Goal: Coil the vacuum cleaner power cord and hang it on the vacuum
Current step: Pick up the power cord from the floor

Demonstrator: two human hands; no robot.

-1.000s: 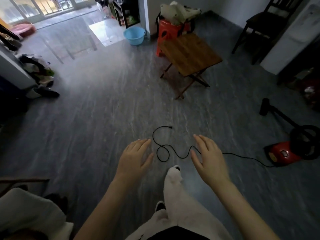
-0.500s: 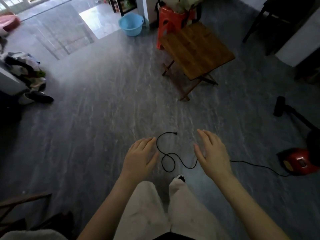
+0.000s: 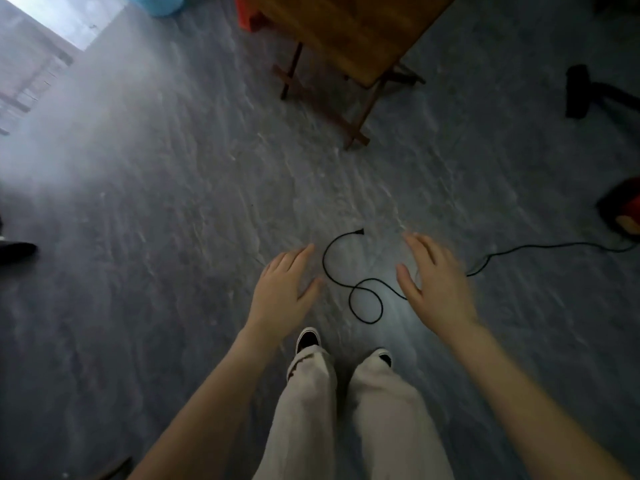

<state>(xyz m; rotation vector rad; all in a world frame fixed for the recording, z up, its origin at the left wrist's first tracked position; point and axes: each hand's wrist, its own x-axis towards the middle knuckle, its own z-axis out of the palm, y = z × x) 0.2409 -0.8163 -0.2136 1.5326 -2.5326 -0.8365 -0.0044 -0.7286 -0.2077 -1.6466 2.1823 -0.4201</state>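
Grey floor: cord lies uncoiled near the vacuum; left hand and right hand hover spread, holding nothing. All remains.

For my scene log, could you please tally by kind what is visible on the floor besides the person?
Power cord: 1
Vacuum cleaner parts (red body, black nozzle): 2
Wooden folding table: 1
Blue basin: 1
Red stool: 1
Total: 6

View dropped closer to the cord now. Both feet planted side by side, vacuum slid to the right edge.
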